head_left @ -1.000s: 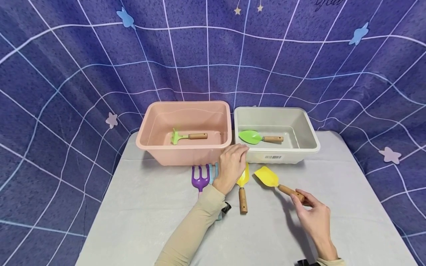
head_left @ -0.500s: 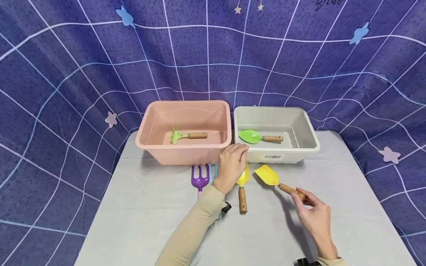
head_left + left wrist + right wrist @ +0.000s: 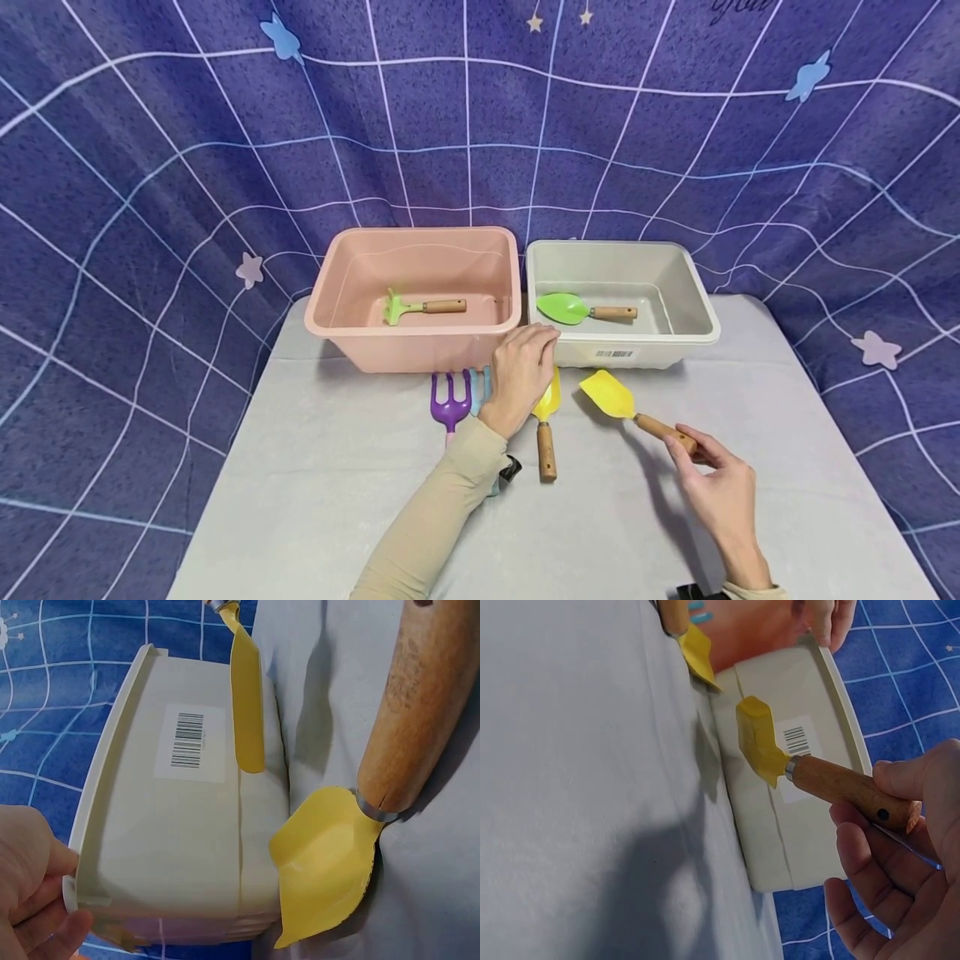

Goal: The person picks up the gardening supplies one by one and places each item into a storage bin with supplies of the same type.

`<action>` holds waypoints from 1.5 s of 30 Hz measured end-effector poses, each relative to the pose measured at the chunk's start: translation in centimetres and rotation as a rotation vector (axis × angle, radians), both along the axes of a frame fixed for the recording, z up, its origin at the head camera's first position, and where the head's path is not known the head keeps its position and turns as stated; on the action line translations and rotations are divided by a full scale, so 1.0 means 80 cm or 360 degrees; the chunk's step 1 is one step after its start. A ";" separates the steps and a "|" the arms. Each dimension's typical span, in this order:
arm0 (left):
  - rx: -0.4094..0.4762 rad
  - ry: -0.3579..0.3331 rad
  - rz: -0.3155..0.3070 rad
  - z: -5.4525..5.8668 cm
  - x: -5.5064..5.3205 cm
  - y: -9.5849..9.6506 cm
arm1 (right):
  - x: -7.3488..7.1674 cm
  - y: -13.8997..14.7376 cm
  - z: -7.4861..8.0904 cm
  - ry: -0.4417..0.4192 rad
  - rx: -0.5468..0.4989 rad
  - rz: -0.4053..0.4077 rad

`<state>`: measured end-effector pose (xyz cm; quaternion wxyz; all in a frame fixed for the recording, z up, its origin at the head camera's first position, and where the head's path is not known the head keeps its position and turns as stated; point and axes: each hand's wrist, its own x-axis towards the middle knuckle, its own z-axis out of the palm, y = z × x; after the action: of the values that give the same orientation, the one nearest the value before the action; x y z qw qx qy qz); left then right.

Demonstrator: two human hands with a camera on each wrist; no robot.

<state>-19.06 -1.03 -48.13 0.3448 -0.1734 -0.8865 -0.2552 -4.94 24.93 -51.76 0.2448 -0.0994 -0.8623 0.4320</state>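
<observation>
The right hand and yellow trowel have shifted slightly rightward. That hand pinches the wooden handle; the left hand grips the grey bin by a corner.

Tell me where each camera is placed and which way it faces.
Head: on the head, looking forward and down at the pink tub, gray tub and table; left grip, right grip and sleeves show.
Left wrist: worn there, looking at the gray tub's barcode; the left grip shows on the rim.
Right wrist: worn there, looking at the held trowel; the right grip and part of the left grip show.
The wrist views share gray tub, barcode, held trowel and other trowel.
</observation>
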 end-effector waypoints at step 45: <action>0.0003 -0.0001 -0.0019 -0.005 -0.002 0.000 | -0.001 0.008 0.003 0.0033 -0.0229 0.0098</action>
<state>-19.20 -1.01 -48.55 0.3433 -0.1782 -0.8853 -0.2581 -5.00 25.60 -51.55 0.2325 -0.0857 -0.8292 0.5010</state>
